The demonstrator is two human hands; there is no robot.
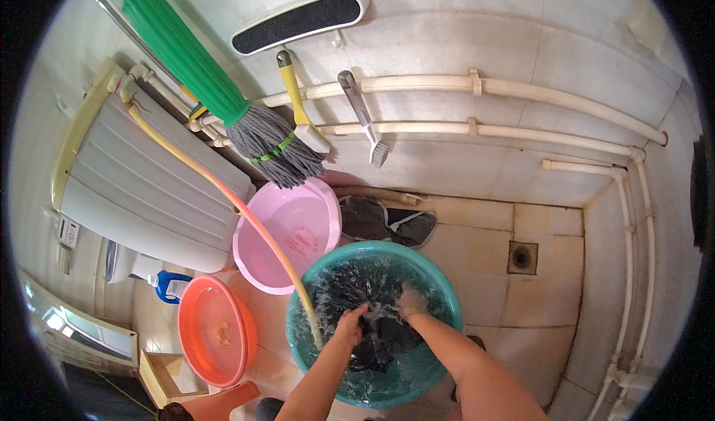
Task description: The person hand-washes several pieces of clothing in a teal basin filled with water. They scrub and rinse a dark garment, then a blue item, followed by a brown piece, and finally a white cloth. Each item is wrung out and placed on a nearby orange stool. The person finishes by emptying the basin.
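Note:
A large teal basin point(447, 287) of water stands on the floor before me. In it a black cloth point(380, 344) lies partly under splashing water; what kind of cloth it is I cannot make out. My left hand point(351, 324) is closed on the cloth, thumb pointing toward the middle. My right hand point(411, 302) is in the splashing water at the cloth's right side, its fingers blurred by spray. Just left of my left hand, a yellow-orange hose point(257, 223) reaches into the basin from a tap at the upper left.
A pink basin point(287, 231) and an orange basin point(242, 346) stand to the left, near a blue bottle point(171, 287). Dark shoes or cloths point(387, 220) lie behind. A green-handled mop point(186, 56) and two brushes point(302, 108) hang at the wall. Right: a floor drain point(523, 258) and pipes point(629, 235).

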